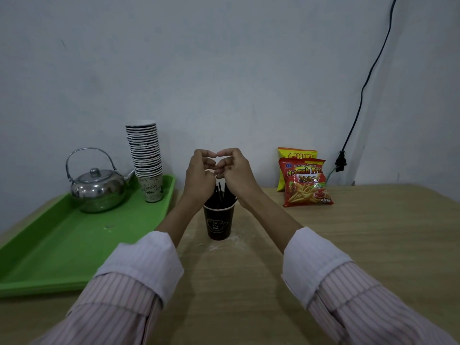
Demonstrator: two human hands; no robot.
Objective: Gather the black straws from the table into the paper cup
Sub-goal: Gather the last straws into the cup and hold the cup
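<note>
A black paper cup (219, 224) with a pale printed logo stands upright in the middle of the wooden table (373, 245). Several black straws (220, 195) stick up out of it and fan slightly. My left hand (200, 175) and my right hand (235, 173) are cupped around the straws' upper parts from either side. Their fingers are curled and the fingertips meet above the cup. The straws' top ends are hidden between my palms. I see no straw lying loose on the table.
A green tray (62, 245) at the left carries a steel kettle (97, 188) and a tall stack of paper cups (146, 158). Two snack bags (305, 183) lean on the wall at the right. A black cable (358, 113) runs down to a plug.
</note>
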